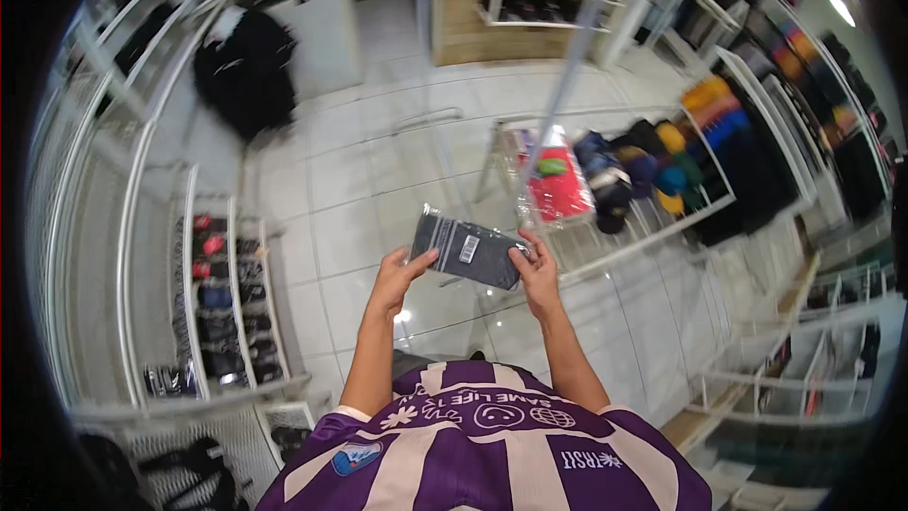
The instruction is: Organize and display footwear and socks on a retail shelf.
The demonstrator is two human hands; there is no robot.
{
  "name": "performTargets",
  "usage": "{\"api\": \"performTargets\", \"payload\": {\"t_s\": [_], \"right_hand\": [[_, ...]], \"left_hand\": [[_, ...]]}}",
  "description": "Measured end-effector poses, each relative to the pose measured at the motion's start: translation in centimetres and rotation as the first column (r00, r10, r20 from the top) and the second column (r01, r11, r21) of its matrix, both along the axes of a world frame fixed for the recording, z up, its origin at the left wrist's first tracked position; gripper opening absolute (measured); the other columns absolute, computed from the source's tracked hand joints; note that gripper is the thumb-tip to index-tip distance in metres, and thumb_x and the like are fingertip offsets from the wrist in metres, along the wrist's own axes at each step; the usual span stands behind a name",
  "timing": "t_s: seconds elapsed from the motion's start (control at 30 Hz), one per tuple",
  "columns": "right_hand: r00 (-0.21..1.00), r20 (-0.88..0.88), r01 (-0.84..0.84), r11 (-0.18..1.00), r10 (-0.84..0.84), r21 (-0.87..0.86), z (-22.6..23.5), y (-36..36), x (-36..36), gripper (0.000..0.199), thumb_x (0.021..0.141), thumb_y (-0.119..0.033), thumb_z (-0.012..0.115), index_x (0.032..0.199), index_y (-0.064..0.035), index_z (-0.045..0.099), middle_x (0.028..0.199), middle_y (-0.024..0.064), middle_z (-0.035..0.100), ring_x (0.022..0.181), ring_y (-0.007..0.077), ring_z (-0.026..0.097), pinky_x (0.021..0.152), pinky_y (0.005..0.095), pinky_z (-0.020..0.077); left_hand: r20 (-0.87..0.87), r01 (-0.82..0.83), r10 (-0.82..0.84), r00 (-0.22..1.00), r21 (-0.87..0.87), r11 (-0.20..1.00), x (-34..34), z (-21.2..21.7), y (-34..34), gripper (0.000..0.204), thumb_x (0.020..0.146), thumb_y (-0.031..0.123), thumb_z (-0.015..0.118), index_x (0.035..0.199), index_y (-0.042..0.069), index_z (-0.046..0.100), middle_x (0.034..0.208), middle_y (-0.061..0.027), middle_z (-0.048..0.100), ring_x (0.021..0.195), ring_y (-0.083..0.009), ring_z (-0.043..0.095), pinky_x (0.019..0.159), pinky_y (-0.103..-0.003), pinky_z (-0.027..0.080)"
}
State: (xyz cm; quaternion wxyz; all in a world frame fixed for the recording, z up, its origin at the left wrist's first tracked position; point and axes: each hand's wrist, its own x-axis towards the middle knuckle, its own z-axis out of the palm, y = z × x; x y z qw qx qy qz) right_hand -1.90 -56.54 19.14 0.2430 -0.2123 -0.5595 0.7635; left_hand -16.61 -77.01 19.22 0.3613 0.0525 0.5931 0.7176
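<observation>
Between my two hands is a dark grey folded garment in a clear plastic bag (490, 261), with light stripes on its left part and a white barcode label near its middle. My left hand (401, 276) pinches its left end, thumb on top. At the right end, my right hand (536, 270) grips the bag with the thumb on its face and the fingers behind. The undersides of the fingers are hidden by the package. It is held in the air, slightly tilted, above the tiled floor.
A rack with several caps (653, 156) and a red packaged item (558, 191) stands to the right. On the left is a shelf of packaged goods (222, 298); black garments (244, 71) hang behind it. White tiled floor (331, 199) lies ahead.
</observation>
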Motion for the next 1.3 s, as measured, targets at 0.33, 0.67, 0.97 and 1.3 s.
{"api": "performTargets", "payload": {"t_s": [0.33, 0.67, 0.97, 1.3], "right_hand": [[0.755, 0.235, 0.642, 0.763, -0.613, -0.072, -3.1, 11.2, 11.6, 0.042, 0.084, -0.015, 0.069, 0.115, 0.0037, 0.047, 0.091, 0.0097, 0.066, 0.078, 0.0102, 0.06, 0.069, 0.0208, 0.0463], [0.752, 0.298, 0.571, 0.807, -0.588, 0.151, -0.7, 19.3, 11.8, 0.059, 0.084, -0.01, 0.064, 0.137, -0.0084, 0.038, 0.097, 0.007, 0.061, 0.077, 0.0103, 0.058, 0.052, 0.0237, 0.046], [0.805, 0.367, 0.493, 0.87, -0.466, 0.022, -6.9, 30.7, 8.5, 0.057, 0.085, -0.004, 0.054, 0.139, -0.0131, 0.039, 0.092, 0.0047, 0.061, 0.066, 0.0087, 0.056, 0.049, 0.0205, 0.0415], [0.915, 0.365, 0.047, 0.942, -0.174, 0.333, -19.0, 50.4, -5.1, 0.052, 0.083, -0.002, 0.058, 0.133, -0.001, 0.042, 0.122, 0.0146, 0.056, 0.106, 0.0187, 0.056, 0.088, 0.0278, 0.0444]], "left_hand": [[-0.02, 0.557, -0.563, 0.826, -0.124, 0.821, 7.0, 1.2, 17.7, 0.026, 0.076, 0.019, 0.076, 0.088, 0.001, 0.062, 0.077, -0.0037, 0.064, 0.075, -0.0111, 0.061, 0.065, -0.021, 0.046], [0.047, 0.601, -0.6, 0.798, -0.003, 0.799, 5.8, -2.8, 30.4, 0.042, 0.08, 0.019, 0.073, 0.108, -0.005, 0.055, 0.095, -0.0104, 0.064, 0.081, -0.0158, 0.063, 0.074, -0.028, 0.052], [0.102, 0.352, -0.339, 0.935, -0.161, 0.922, 4.7, -7.2, 39.9, 0.058, 0.089, 0.021, 0.062, 0.127, -0.004, 0.028, 0.099, -0.0142, 0.061, 0.079, -0.0221, 0.064, 0.075, -0.032, 0.054], [-0.011, -0.006, 0.001, 1.0, -0.478, 0.878, -4.2, -17.7, 52.8, 0.022, 0.091, 0.022, 0.058, 0.105, 0.005, 0.055, 0.086, -0.0023, 0.058, 0.075, -0.0123, 0.054, 0.068, -0.027, 0.043]]}}
